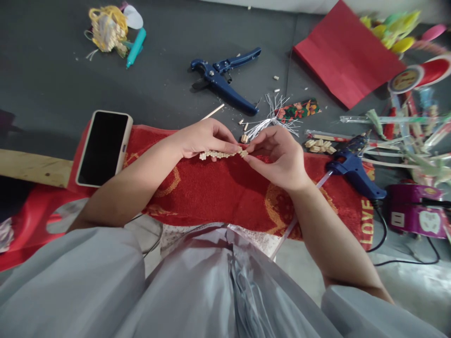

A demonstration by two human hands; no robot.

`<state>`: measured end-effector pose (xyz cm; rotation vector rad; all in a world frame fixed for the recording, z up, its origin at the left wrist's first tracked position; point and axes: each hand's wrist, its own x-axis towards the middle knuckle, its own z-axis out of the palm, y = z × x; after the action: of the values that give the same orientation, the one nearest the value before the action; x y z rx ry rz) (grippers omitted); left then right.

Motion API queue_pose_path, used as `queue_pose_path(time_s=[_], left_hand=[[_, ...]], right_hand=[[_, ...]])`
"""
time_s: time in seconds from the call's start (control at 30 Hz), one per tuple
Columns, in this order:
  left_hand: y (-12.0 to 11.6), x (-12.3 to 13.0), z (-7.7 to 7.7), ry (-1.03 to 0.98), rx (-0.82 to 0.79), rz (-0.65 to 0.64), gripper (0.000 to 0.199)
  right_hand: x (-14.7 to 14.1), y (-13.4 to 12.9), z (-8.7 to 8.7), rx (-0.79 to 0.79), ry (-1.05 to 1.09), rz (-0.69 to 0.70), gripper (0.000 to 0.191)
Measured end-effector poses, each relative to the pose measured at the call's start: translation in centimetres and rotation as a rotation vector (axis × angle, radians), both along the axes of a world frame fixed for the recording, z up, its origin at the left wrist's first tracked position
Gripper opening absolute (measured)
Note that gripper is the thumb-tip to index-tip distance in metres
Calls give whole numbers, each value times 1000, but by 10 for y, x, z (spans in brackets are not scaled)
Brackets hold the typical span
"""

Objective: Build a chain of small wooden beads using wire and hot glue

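Observation:
My left hand [210,137] pinches a narrow strip of small cream-coloured pieces [213,155] just above a red towel [211,192]. At the strip's right end, my right hand [280,157] holds a small cream cluster [244,152] between thumb and fingertips. The cluster meets or nearly touches the strip; I cannot tell if they are joined. Behind the fingers lie a few cut cream bits [244,138] and a bundle of thin white strands [262,126]. A heap of similar cream pieces [320,146] rests to the right of my right hand.
A blue glue gun [355,171] lies on the towel's right side, its cord running past a purple box [416,209]. Beyond my hands are a blue pipe cutter [225,82] and a red sheet [347,51]. A phone [104,148] lies at left, a teal pen [136,48] farther back.

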<state>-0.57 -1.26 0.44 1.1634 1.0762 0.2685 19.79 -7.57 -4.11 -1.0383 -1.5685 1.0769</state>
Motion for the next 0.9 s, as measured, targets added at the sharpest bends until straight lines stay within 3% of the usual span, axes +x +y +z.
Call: queue_pose_path(time_s=[0.9], left_hand=[[4,-5,-9,63,71,-78,10]], right_hand=[[2,4,-4,-24,44,25,38]])
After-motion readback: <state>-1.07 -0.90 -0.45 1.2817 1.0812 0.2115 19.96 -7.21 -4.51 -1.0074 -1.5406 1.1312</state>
